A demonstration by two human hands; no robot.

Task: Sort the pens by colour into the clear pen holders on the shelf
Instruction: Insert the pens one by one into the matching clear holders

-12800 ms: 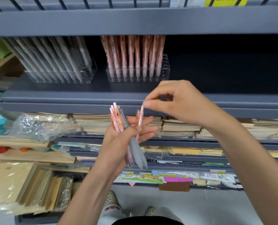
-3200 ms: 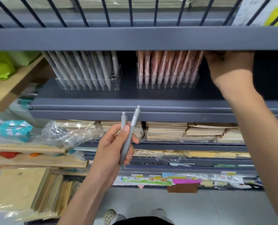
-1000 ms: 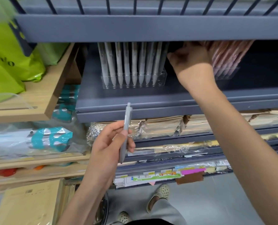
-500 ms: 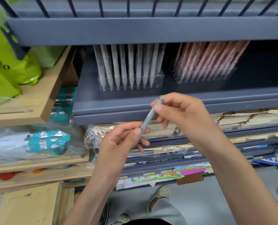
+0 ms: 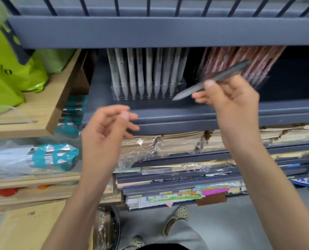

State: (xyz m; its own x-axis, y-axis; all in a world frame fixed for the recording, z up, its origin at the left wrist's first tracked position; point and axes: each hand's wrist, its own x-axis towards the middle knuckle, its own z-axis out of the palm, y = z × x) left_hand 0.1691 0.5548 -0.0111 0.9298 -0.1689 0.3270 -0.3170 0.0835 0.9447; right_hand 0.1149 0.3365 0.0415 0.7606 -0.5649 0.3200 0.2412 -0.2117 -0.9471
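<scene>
My right hand pinches a grey pen between thumb and fingers. The pen lies slanted, tip down-left, just right of the clear holder that is filled with several upright grey pens. A second clear holder to the right carries several pink pens, partly hidden behind the grey pen and my right hand. My left hand hovers lower in front of the shelf edge, fingers loosely curled and holding nothing.
A grey upper shelf overhangs the holders and hides the pens' tops. Green bags sit on a wooden shelf at left. Wrapped notebooks are stacked below. Dark bare shelf space lies right of the pink holder.
The grey pen has passed from my left hand to my right, which has lifted it toward the grey holder. My left hand has let go and holds nothing.
</scene>
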